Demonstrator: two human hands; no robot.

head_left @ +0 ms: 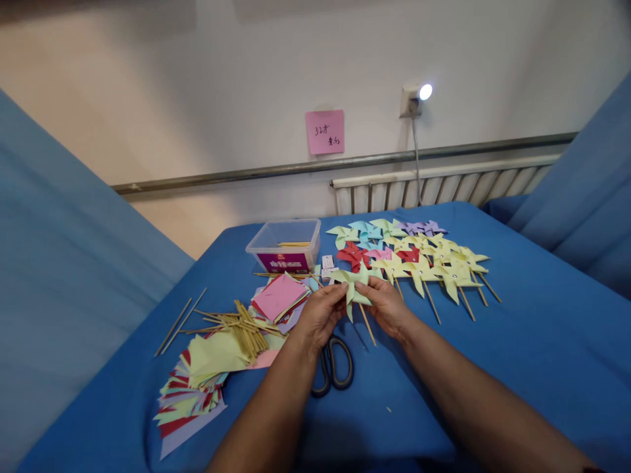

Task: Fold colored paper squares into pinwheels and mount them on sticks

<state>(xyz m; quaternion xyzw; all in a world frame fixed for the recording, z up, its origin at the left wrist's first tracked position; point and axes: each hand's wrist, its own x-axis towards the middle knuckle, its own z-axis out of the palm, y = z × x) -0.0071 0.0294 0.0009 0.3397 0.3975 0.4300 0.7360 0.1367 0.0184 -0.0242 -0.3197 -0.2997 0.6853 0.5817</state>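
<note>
We held a pale green pinwheel (353,284) between our two hands, just above the blue cloth (517,341); its folded vanes fanned out around the centre, and its thin wooden stick (367,324) slanted down and to the right from under the paper. Our left hand (321,314) was closed on the pinwheel's left vanes, thumb on top and fingers curled beneath, the forearm coming up from the bottom edge. Our right hand (389,305) pinched the right side in the same way, thumb pointing toward the centre, wrist bent slightly inward. Both hands met at the paper, nearly touching. Beyond our right hand lay rows of finished pinwheels (419,253) in yellow, green, red, pink, blue and purple, their sticks pointing toward us. Under our left wrist sat scissors (332,364), their blades hidden by the arm. To the left of that hand lay a stack of coloured squares (277,297), a bundle of sticks (244,328) and more paper (190,394); beyond it stood a clear box (286,245). We could not make out how the pinwheel's centre was fastened, since our thumbs covered part of it, and our elbows were cut off by the frame.
</note>
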